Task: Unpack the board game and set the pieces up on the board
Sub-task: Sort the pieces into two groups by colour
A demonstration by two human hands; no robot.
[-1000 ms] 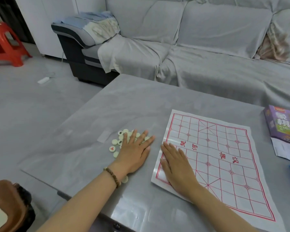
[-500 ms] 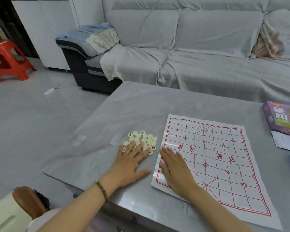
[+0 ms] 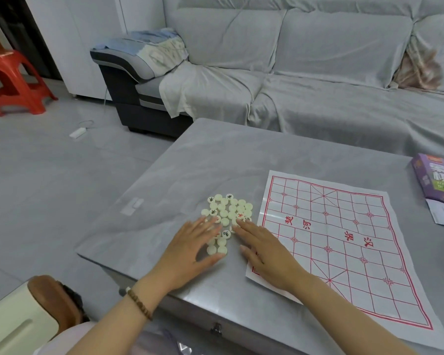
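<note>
Glossy table, paper board

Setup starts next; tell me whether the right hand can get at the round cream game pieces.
Probably yes: the right hand lies open with fingertips already at the round cream game pieces, nothing between.
</note>
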